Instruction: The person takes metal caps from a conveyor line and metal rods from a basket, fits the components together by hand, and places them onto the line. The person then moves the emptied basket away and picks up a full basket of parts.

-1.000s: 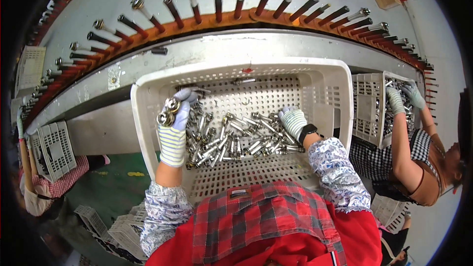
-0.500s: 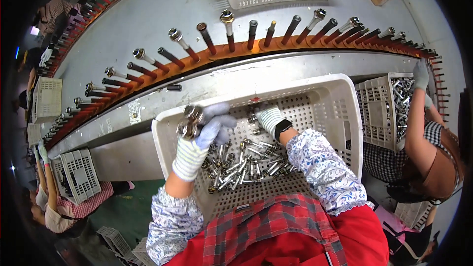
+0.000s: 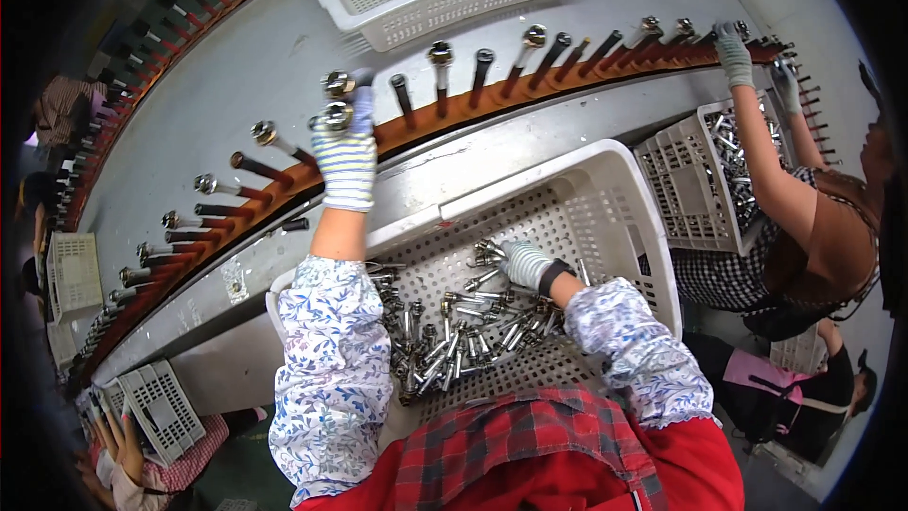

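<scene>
Over orange peg rail (image 3: 426, 125), on far side, I had striped-gloved left hand (image 3: 345, 156), fingers closed around two chrome-headed fittings (image 3: 338, 85). Right hand (image 3: 525, 263) sat inside white perforated crate (image 3: 653, 255), nearer, by loose metal fittings (image 3: 461, 336); fingers curled beside them, though whether gripping any I could not tell. Short black rod (image 3: 295, 225) lay on metal ledge (image 3: 492, 149), left.

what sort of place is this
Probably a factory assembly line: a curved orange rail studded with upright rods, a white plastic basket of loose metal fittings, and a gloved co-worker beside another such basket.
</scene>
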`<state>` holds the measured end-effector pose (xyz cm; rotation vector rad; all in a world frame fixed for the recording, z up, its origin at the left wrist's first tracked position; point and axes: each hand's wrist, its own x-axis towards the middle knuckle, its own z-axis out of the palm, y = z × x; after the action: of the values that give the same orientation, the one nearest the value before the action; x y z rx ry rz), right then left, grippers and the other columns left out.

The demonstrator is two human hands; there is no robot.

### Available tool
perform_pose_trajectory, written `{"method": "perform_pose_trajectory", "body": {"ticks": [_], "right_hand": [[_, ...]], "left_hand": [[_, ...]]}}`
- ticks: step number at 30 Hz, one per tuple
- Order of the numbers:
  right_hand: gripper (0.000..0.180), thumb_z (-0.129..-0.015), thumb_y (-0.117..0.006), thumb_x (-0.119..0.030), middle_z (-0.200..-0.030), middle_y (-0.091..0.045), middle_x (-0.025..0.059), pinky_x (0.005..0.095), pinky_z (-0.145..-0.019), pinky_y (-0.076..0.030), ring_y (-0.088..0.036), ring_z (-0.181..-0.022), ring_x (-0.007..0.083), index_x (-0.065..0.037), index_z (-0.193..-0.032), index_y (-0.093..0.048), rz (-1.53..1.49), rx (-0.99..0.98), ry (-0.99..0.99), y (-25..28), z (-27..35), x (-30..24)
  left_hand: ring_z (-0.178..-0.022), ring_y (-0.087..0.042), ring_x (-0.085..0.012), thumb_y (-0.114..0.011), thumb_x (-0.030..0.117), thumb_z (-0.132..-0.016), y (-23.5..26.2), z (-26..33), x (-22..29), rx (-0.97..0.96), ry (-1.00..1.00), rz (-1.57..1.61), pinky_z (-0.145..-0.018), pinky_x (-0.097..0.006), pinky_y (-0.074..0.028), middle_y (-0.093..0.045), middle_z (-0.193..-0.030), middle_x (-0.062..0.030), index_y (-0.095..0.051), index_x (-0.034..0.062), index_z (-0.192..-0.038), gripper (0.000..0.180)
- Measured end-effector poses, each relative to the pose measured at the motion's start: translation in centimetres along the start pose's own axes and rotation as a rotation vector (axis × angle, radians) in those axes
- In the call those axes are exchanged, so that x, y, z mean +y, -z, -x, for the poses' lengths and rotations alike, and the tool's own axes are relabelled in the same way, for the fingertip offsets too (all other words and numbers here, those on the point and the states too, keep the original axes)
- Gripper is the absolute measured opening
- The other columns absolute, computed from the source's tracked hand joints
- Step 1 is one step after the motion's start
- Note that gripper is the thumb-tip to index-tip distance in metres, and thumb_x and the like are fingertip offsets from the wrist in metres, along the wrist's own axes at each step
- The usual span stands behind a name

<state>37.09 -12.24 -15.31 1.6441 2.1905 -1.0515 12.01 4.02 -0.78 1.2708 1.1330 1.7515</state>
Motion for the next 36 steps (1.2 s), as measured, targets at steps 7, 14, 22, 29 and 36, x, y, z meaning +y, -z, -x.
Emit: {"method": "perform_pose_trajectory", "body": {"ticks": [7, 14, 22, 29, 36], "right_hand": [[0.023, -0.086, -0.058, -0.016, -0.095, -0.065, 0.0131, 0.0228, -0.059, -0.049, -0.061, -0.07, 0.0135, -0.007, -0.106, -0.052, -1.46, -0.041, 0.376, 12.4, 9.9, -5.2], [0.038, -0.085, -0.063, -0.02, -0.103, -0.063, 0.0139, 0.0204, -0.058, -0.049, -0.061, -0.072, 0.0117, -0.001, -0.115, -0.049, -1.43, 0.775, 0.518, 22.2, 3.5, -6.7], [0.035, -0.081, -0.057, -0.001, -0.089, -0.065, 0.0089, 0.0291, -0.067, -0.05, -0.062, -0.074, 0.0147, 0.001, -0.115, -0.05, -0.996, 0.738, 0.414, 23.0, -4.1, -10.6], [0.034, -0.077, -0.057, -0.011, -0.092, -0.061, 0.023, 0.0446, -0.077, -0.046, -0.057, -0.089, 0.0393, -0.009, -0.111, -0.051, -0.384, 0.789, 0.332, 20.7, -6.6, -13.2], [0.025, -0.089, -0.054, -0.02, -0.101, -0.064, 0.0096, 0.0257, -0.064, -0.051, -0.061, -0.073, 0.0168, -0.004, -0.107, -0.057, -1.077, 0.457, 0.722, 19.8, 0.0, -11.8]], "left_hand": [[-0.088, -0.062, -0.0169, -0.058, 0.003, -0.085, 3.5, -0.5, 0.9, 0.071, 0.086, 0.147, -0.087, -0.028, -0.047, -0.065, -0.094, -0.0087, -0.062, -0.0007, -0.095, 0.011], [-0.085, -0.056, -0.0113, -0.063, 0.015, -0.084, 12.3, 1.5, 0.1, 0.131, 0.24, -0.293, -0.082, -0.026, -0.041, -0.065, -0.094, -0.0016, -0.066, 0.0041, -0.1, 0.019], [-0.111, -0.052, -0.0197, -0.054, 0.011, -0.088, 13.2, 9.7, 7.4, 0.285, 0.025, -0.199, -0.097, -0.032, -0.039, -0.054, -0.12, -0.0138, -0.048, -0.0036, -0.123, 0.038], [-0.109, -0.05, -0.0193, -0.05, 0.017, -0.091, 17.2, 15.6, 10.8, 0.097, 0.31, -0.535, -0.097, -0.031, -0.036, -0.055, -0.119, -0.0127, -0.051, -0.0028, -0.12, 0.035], [-0.105, -0.05, -0.0158, -0.052, 0.019, -0.09, 15.1, 18.9, 11.8, 0.178, 0.434, -0.312, -0.095, -0.029, -0.038, -0.054, -0.118, -0.0094, -0.048, -0.0012, -0.124, 0.04]]}}
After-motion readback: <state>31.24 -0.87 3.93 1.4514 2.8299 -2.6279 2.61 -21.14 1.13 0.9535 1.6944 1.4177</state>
